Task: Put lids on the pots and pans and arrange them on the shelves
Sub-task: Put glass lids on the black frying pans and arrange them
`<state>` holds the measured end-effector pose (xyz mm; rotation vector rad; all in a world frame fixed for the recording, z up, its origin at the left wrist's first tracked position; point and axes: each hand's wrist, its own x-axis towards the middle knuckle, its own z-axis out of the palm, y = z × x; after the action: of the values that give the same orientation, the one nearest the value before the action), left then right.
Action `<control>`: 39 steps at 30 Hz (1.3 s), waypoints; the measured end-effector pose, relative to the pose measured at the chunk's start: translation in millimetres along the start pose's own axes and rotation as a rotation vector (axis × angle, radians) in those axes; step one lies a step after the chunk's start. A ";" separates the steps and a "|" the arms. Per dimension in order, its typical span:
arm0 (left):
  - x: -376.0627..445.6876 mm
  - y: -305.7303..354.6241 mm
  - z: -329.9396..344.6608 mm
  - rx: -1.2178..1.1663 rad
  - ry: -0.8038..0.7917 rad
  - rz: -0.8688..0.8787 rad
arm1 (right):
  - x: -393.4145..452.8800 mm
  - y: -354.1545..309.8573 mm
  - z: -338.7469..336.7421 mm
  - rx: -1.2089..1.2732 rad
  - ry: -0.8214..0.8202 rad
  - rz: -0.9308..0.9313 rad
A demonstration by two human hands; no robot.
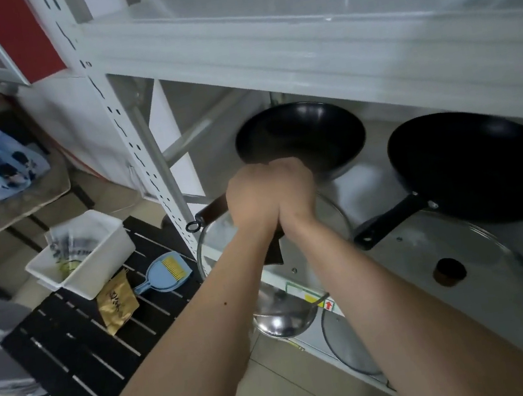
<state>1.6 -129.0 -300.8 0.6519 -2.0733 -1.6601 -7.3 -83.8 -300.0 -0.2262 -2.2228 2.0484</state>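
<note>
Hands meet at the centre of the frame: the left hand (249,196) and the right hand (292,186) are pressed side by side, both curled shut around the handle of a black wok (300,139). The wok's bowl lies just beyond the knuckles, toward the upper centre, tilted so its dark inside faces the camera, under the white upper shelf (316,50) of a metal rack. The brown handle end (212,210), with a metal hanging ring, sticks out to the left of the left hand, beside the perforated rack post (129,143).

Directly below the wrists sits a glass lid (216,242) with a metal rim; the forearms hide much of it, so its knob cannot be seen. Right of the hands, a black frying pan (479,165) leans at a tilt on the lower shelf (401,234), its black handle pointing down-left. Lower right of it lies a large glass lid (490,282) with a dark knob at its middle. Between the forearms, low in the frame, a shiny steel lid (282,320) shows, and a smaller glass lid (347,347) just right of it.

At the left of the frame, a black slatted bench (83,353) carries a white plastic bin (85,254), a blue dustpan (164,273) and a gold packet (116,302).
</note>
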 end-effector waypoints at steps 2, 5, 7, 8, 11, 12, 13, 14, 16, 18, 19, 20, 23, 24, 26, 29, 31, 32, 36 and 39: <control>18.0 -8.3 3.0 0.035 -0.061 0.009 | 11.1 5.7 7.8 -0.042 -0.003 0.008; 44.0 -21.8 3.5 0.214 -0.134 0.056 | 27.3 19.4 13.8 -0.392 -0.081 0.049; 61.9 -33.1 2.0 0.477 -0.156 0.111 | 30.6 34.1 17.1 -0.691 -0.200 0.135; 69.7 -39.3 0.9 0.617 -0.170 0.133 | 29.0 42.4 19.4 -0.773 -0.265 0.190; 86.0 -56.6 -2.6 0.933 -0.255 0.149 | 18.8 62.7 26.4 -0.864 -0.377 0.274; 88.6 -61.3 -3.6 0.993 -0.289 0.153 | 15.3 66.7 28.3 -0.871 -0.391 0.283; 90.1 -64.4 -4.5 1.032 -0.315 0.162 | 13.3 69.9 30.3 -0.869 -0.397 0.294; 91.7 -66.7 -5.0 1.053 -0.332 0.170 | 11.6 70.5 32.0 -0.860 -0.395 0.304; 94.6 -67.1 -5.8 1.073 -0.355 0.181 | 11.3 69.3 35.4 -0.842 -0.361 0.325; 98.9 -67.3 -7.1 1.086 -0.377 0.173 | 11.2 66.3 37.3 -0.850 -0.313 0.341; 101.1 -68.1 -7.9 1.087 -0.388 0.156 | 11.0 64.7 37.3 -0.857 -0.300 0.333; 103.4 -69.8 -9.1 1.087 -0.397 0.136 | 10.5 63.3 36.5 -0.862 -0.292 0.321; 111.3 -74.4 -11.2 1.056 -0.422 0.108 | 4.7 58.4 30.9 -0.875 -0.275 0.293; 114.1 -74.7 -11.5 1.037 -0.434 0.107 | 2.1 56.6 28.4 -0.878 -0.272 0.286; 120.2 -74.8 -12.1 1.003 -0.465 0.117 | -3.9 52.4 24.0 -0.880 -0.274 0.278; 129.1 -76.4 -13.0 0.958 -0.507 0.121 | -11.7 44.1 17.8 -0.885 -0.273 0.270; 132.4 -75.8 -14.2 0.941 -0.537 0.107 | -15.8 38.7 13.2 -0.878 -0.267 0.258; 133.3 -74.6 -14.3 0.941 -0.552 0.098 | -18.6 35.8 10.6 -0.878 -0.266 0.252; 140.3 -69.0 -12.1 0.974 -0.597 0.094 | -30.4 26.2 0.7 -0.893 -0.273 0.218; 139.6 -63.2 -12.6 1.024 -0.617 0.105 | -38.0 21.1 -5.9 -0.910 -0.271 0.200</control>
<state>-97.4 -232.4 -356.7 0.2782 -3.3307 -0.6561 31.8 -83.4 -319.8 -0.2521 -3.2690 1.0105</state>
